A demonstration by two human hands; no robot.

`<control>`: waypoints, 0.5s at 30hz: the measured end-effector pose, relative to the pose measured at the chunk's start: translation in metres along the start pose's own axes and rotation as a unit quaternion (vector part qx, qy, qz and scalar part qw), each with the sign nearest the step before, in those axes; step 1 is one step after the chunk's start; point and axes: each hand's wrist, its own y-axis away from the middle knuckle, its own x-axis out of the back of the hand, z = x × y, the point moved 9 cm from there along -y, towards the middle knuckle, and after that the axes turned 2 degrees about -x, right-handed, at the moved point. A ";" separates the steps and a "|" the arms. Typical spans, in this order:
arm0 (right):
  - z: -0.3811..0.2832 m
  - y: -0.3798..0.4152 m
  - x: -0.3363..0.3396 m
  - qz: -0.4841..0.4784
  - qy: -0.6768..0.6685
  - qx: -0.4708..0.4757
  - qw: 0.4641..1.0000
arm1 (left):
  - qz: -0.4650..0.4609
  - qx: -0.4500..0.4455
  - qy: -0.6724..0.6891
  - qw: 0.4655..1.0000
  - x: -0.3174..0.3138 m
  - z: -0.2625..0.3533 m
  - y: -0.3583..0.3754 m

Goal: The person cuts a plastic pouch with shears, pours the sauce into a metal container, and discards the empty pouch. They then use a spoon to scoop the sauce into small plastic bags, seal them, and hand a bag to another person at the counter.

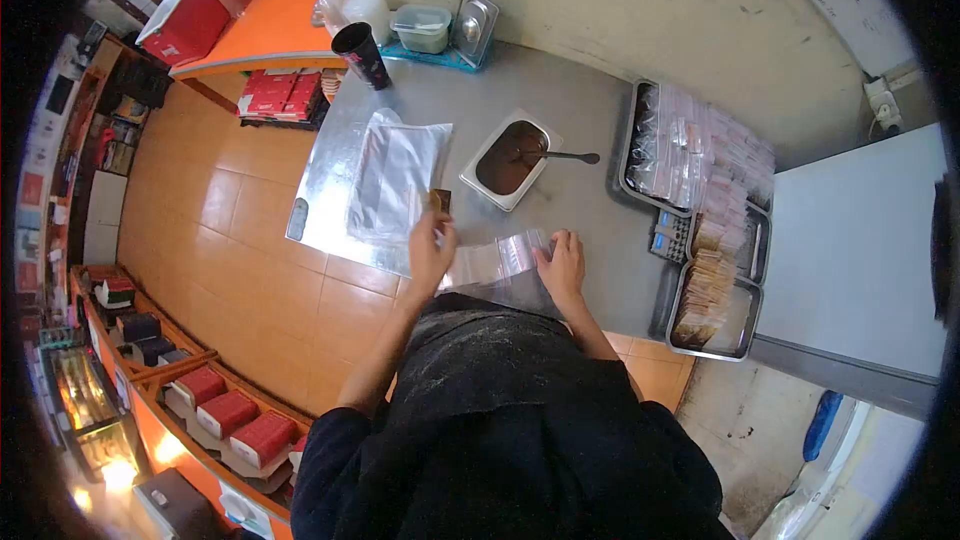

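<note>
My left hand (431, 252) reaches over the near edge of the steel table, fingers pinched at a small flat brown-and-gold piece (443, 201) whose kind I cannot make out. My right hand (563, 265) has its curled fingers on the edge of some small clear plastic bags (515, 253), which lie at the table's front edge before my body. Beyond the left hand is a stack of larger clear plastic bags (393, 175). A steel pan (467, 177) of brown sauce (505, 172) stands behind the hands, with a dark-handled spoon (574, 156) resting in it.
On the right, metal trays (628, 165) hold many filled clear sachets (705, 155) in rows, some with brown contents (708, 290). A black cup (362, 55), a lidded plastic tub (421, 30) and a steel lid (473, 27) stand at the back. A white cabinet (860, 250) borders the right.
</note>
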 end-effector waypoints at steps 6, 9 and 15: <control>0.032 0.003 -0.031 -0.094 -0.062 -0.099 0.989 | -0.247 -0.024 0.040 0.968 -0.090 0.019 0.030; 0.021 -0.003 -0.014 -0.068 -0.101 -0.044 0.992 | -0.187 -0.085 0.071 0.976 -0.092 0.050 0.023; -0.017 -0.006 0.017 -0.144 -0.302 -0.034 0.942 | -0.316 0.082 0.136 0.935 -0.124 0.042 0.019</control>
